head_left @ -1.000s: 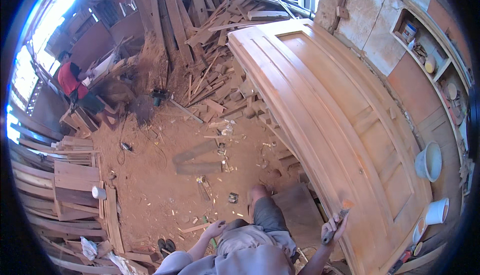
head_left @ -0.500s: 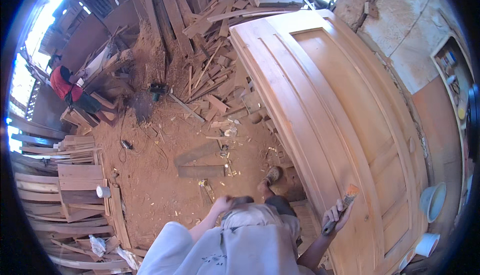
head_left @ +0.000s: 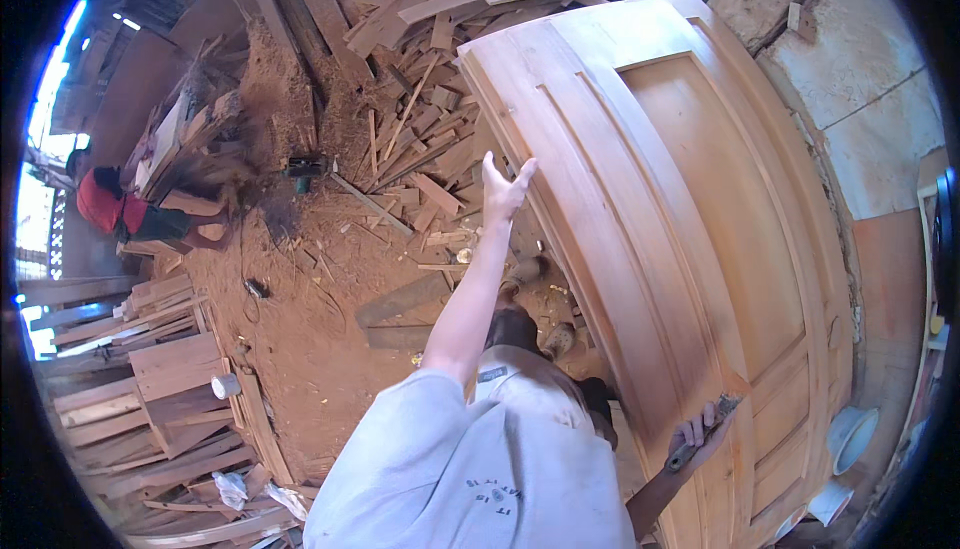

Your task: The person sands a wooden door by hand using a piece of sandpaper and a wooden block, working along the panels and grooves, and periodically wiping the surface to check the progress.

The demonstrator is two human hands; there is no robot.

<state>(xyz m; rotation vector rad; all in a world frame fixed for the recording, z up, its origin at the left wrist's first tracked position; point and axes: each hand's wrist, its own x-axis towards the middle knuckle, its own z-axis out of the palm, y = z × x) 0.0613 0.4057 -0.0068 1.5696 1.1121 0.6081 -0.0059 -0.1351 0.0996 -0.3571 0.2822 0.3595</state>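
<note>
A large pale wooden door point(head_left: 650, 219) with recessed panels lies raised on my right. My right hand point(head_left: 692, 435) is wrapped round the handle of a paintbrush point(head_left: 728, 405), low over the door's near part. The brush's orange-tinted bristles point away from me, at or just above the wood; I cannot tell if they touch. My left arm stretches forward, and my left hand point(head_left: 508, 189) is beside the door's left edge with fingers spread and nothing in it. Whether it touches that edge is unclear.
Scrap wood point(head_left: 430, 129) is heaped beyond the door's left side. Stacked boards point(head_left: 170, 379) lie at left, with a small white container point(head_left: 226, 385) by them. A bluish basin point(head_left: 852, 439) and a white bucket point(head_left: 829, 502) stand at right. A person in red point(head_left: 102, 203) sits far left.
My left hand has swung from beside my body forward to the door's left edge, its fingers spreading. My right hand has shifted slightly toward me and right, still holding the paintbrush.
</note>
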